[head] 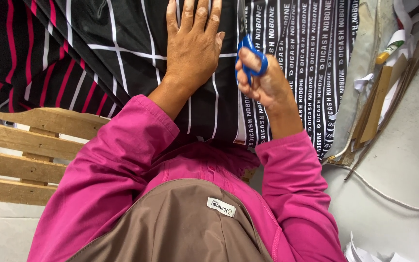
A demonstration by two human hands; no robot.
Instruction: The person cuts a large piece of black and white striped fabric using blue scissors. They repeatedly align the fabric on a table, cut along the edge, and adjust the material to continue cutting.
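My left hand [193, 42] lies flat, fingers spread, on a black fabric with thin white grid lines [122, 43]. My right hand [263, 80] grips blue-handled scissors [249, 57], with fingers through the loops, just right of the left hand. The blades point away from me along the seam between the grid fabric and a black strip with white printed lettering [306, 58]; they are mostly hidden at the top edge. Both arms wear pink sleeves.
A black fabric with pink and white stripes [20, 63] lies at the left. A wooden slatted bench [20, 155] stands below it. Cardboard strips and paper scraps [384, 97] with a marker [389, 51] lie at the right on a grey floor, with a thin cord [389, 196].
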